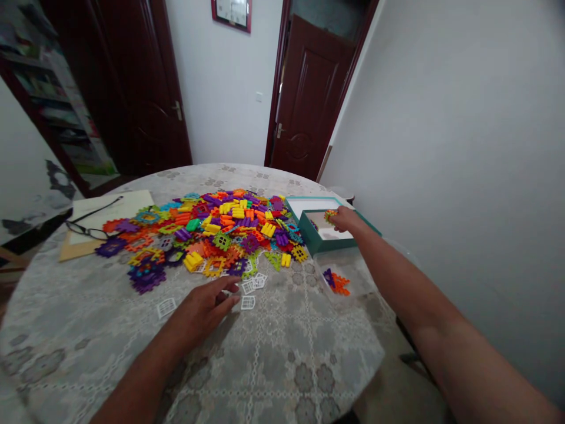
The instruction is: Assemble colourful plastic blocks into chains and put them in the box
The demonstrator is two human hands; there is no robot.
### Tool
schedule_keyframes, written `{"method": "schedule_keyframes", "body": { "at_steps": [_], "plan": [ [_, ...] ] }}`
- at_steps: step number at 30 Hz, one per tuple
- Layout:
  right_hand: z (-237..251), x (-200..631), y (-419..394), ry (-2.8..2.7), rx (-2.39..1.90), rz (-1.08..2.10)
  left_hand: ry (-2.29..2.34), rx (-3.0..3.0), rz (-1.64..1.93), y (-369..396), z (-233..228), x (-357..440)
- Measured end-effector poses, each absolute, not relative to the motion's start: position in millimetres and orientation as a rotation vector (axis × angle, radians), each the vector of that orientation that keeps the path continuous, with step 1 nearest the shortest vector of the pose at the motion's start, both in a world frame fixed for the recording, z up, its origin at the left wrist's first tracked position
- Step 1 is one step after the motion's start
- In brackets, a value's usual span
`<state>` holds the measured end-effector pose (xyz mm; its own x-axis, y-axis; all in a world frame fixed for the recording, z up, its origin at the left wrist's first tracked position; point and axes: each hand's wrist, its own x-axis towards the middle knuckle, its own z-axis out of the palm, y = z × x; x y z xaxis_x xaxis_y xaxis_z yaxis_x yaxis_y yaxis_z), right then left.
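My right hand [342, 220] is closed on a small yellow, red and green plastic building piece [329, 217], held over the green box [329, 244] with a white inside. The piece is partly hidden by my fingers. Low over the tablecloth, my left hand [212, 301] has its thumb and fingers apart, with nothing seen in them. Just beyond its fingertips lie white window-shaped pieces [248, 302]. Behind it spreads a big pile of colourful plastic building pieces [233, 221], some square with toothed edges, others short paired tubes.
A clear plastic tray [359, 282] with orange and purple pieces [339, 283] sits in front of the green box. Behind that box lies a green-rimmed lid [309, 203]. Eyeglasses [90, 231] rest on papers [83, 210] at the left. A wall [463, 129] rises at the right.
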<state>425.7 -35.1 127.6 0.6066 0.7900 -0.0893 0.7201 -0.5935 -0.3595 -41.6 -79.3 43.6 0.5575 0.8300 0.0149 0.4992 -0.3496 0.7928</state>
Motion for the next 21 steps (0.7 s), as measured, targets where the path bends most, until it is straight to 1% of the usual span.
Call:
{"method": "schedule_keyframes", "body": {
  "at_steps": [4, 8, 16, 21],
  "plan": [
    [103.1, 434.8, -19.6, -1.123, -2.643, 0.464, 1.061, 2.052, 0.519, -77.8, 42.0, -41.6],
    [87.2, 433.0, -8.0, -1.031, -2.65, 0.586, 1.053, 2.055, 0.518, -77.6, 40.1, -42.7],
    [91.8, 419.1, -6.8, -0.943, -2.405, 0.863, 1.041, 2.048, 0.554, -80.5, 39.0, -44.3],
    [95.9, 409.5, -10.9, -0.924, -2.318, 0.922, 1.042, 2.083, 0.538, -80.3, 38.3, -44.6]
  ]
}}
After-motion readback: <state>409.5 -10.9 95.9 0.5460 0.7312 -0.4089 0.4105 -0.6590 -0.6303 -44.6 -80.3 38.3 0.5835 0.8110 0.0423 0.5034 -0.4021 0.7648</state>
